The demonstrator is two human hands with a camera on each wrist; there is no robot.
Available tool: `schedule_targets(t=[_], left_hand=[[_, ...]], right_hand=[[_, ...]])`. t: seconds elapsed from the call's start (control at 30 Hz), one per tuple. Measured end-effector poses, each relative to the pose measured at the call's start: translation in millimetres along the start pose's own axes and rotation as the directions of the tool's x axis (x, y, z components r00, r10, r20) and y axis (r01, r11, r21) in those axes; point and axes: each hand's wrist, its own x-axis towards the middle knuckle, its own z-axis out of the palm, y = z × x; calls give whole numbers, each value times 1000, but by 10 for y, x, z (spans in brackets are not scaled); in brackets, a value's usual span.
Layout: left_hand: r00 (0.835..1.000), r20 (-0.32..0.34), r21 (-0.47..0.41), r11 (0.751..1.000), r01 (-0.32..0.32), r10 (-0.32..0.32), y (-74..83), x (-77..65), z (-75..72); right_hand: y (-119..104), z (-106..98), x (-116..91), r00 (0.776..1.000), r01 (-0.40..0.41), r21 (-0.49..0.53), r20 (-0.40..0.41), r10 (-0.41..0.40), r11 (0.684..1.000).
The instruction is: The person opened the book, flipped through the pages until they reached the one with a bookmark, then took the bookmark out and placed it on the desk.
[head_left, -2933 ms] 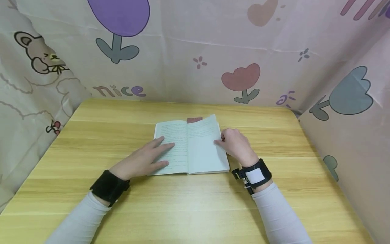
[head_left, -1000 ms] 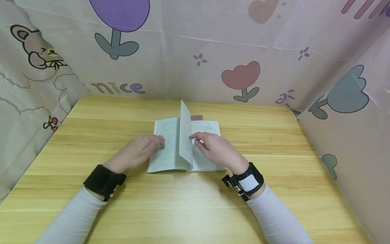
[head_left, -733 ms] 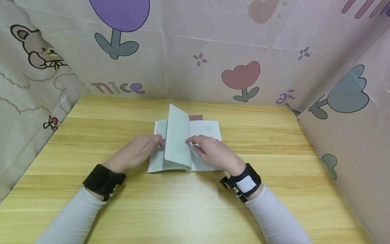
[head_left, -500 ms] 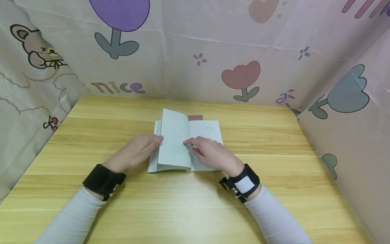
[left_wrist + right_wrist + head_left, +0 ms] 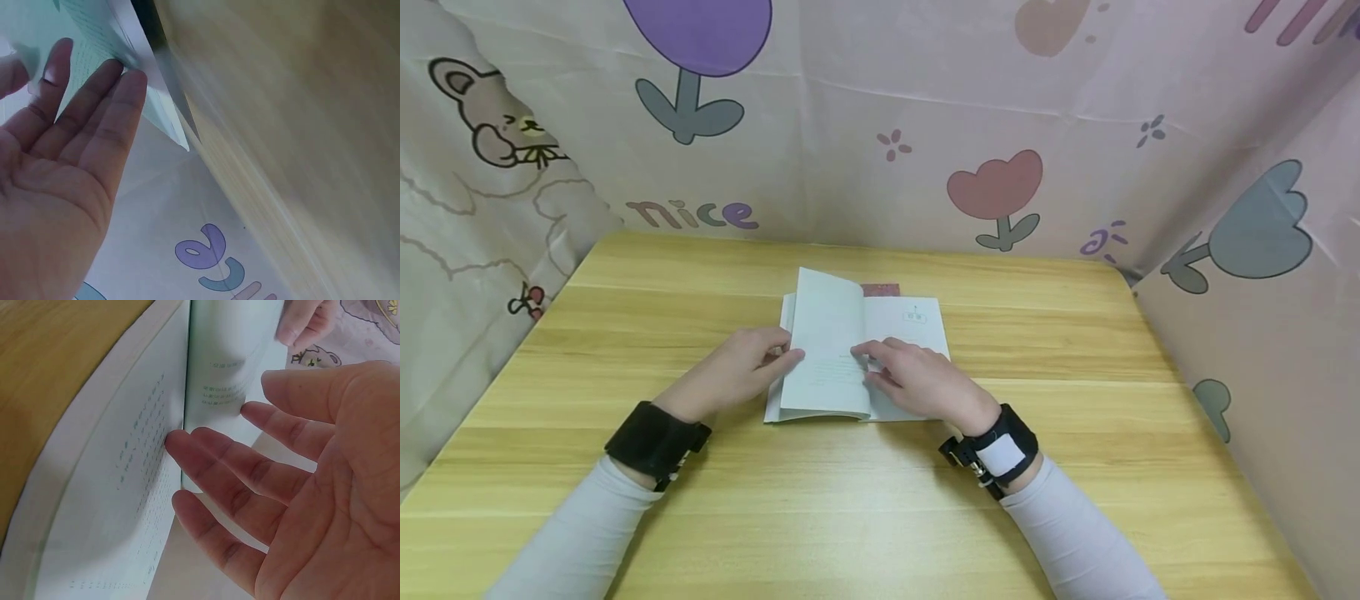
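Note:
An open book [image 5: 910, 321] lies on the table, one leaf standing partly raised over its left side. My left hand [image 5: 741, 367] is at the outer edge of this page [image 5: 827, 317], thumb on its upper face and the other fingers reaching behind it. Seen from the left wrist, those fingers [image 5: 112, 125] extend along the paper. The right hand [image 5: 925, 379] lies over the book's right side, its index fingertip touching the page near the spine. In the right wrist view its fingers [image 5: 237, 487] are loosely spread, holding nothing.
A dark red strip [image 5: 881, 290] sticks out beyond the book's top edge. The wooden table [image 5: 865, 517] extends around the book, with a printed cloth [image 5: 850, 192] hanging behind and at both sides.
The leaf has swung from the right side over to the left. The right hand followed it to the spine, and the left thumb has come onto the leaf's outer edge.

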Motion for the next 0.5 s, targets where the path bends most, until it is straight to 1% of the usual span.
schedule_targets(t=[0.23,0.4,0.5], left_hand=[[1000,7,27,999,25,-25,6,14,-13],[999,17,24,998,51,-52,-38,-5,-40],[998,29,50,997,51,-52,-73,-20,-41]], right_hand=[[14,20,-9,1000,5,-37,-2,-6,999],[19,41,-4,1000,28,-72,4,-27,997],[17,51,1,999,38,-77,9,-37,996]])
